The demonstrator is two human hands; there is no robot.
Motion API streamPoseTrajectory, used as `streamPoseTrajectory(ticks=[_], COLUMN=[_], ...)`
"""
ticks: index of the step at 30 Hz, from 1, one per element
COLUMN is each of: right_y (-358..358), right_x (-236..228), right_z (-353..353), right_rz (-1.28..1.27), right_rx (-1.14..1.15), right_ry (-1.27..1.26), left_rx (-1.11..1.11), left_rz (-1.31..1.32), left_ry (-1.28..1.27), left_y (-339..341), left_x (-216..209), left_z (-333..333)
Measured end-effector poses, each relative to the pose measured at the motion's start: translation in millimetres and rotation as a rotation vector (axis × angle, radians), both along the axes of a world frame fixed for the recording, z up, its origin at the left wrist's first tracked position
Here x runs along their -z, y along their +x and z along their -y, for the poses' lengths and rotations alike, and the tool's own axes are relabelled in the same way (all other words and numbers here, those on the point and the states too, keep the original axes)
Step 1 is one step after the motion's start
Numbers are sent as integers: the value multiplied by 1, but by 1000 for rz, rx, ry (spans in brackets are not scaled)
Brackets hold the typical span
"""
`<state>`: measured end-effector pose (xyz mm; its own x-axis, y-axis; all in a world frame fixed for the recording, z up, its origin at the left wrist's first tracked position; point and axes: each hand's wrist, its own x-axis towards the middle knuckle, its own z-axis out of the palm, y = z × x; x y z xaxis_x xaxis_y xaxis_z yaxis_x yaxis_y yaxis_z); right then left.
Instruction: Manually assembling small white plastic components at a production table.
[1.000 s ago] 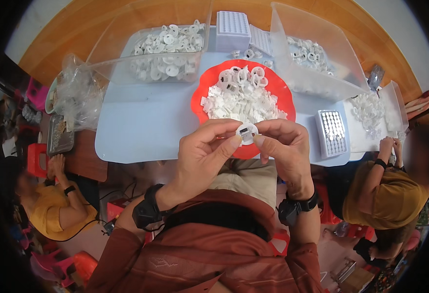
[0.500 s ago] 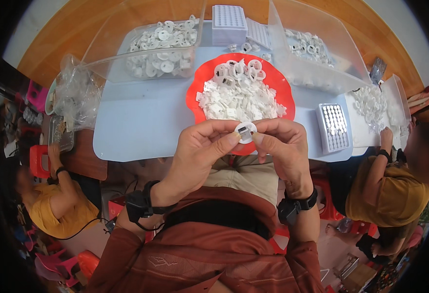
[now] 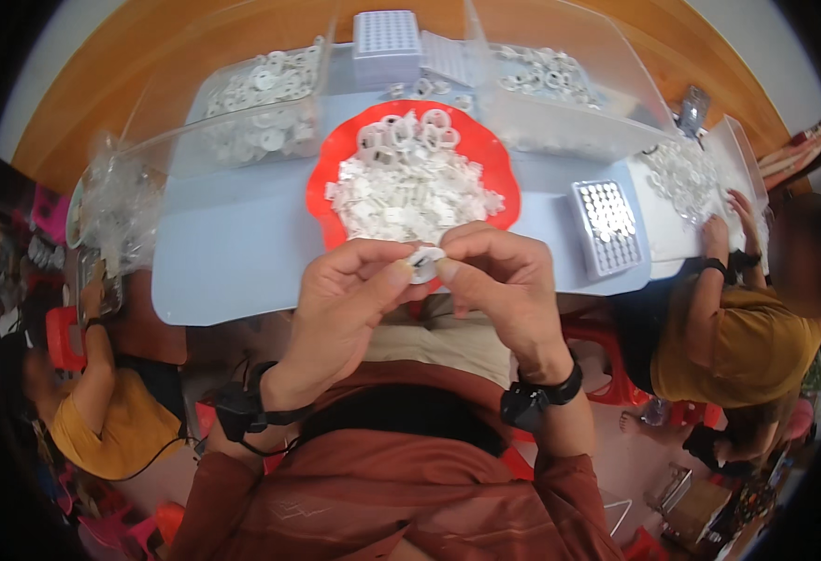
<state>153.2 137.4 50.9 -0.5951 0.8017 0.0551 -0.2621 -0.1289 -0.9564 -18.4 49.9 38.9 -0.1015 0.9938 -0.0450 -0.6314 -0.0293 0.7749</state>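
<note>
A small round white plastic part [image 3: 423, 266] with a dark piece in its middle is pinched between both my hands, just in front of the red bowl. My left hand [image 3: 352, 301] grips its left edge with thumb and forefinger. On the opposite edge, the thumb and fingers of my right hand [image 3: 504, 285] are closed. The red scalloped bowl [image 3: 320, 182] lies beyond my hands, heaped with small white plastic pieces [image 3: 410, 196]. Several round white parts with dark insides [image 3: 401, 134] rest on the heap's far side.
Clear plastic bins [image 3: 321, 131] [image 3: 606, 140] with white parts flank the bowl. A stack of white trays [image 3: 387, 56] stands at the back. A tray of round silvery pieces [image 3: 606, 229] lies to the right. People in yellow sit left [image 3: 121, 425] and right [image 3: 737, 346].
The view has shifted, so the table and bowl appear farther left. Between my fingers, the round part has tilted. The person at right now has both hands at the white parts.
</note>
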Motion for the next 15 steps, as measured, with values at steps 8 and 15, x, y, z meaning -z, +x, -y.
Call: streamPoseTrajectory(ticks=[8,15], right_y=[7,30], right_x=[-5,1], right_z=[3,1], right_rz=[81,144], right_rx=[34,91], right_ry=[27,173], left_rx=[-3,43], left_rz=[-92,-86], left_ry=[42,27], left_y=[12,16], left_x=[-4,-6], left_z=[-2,0])
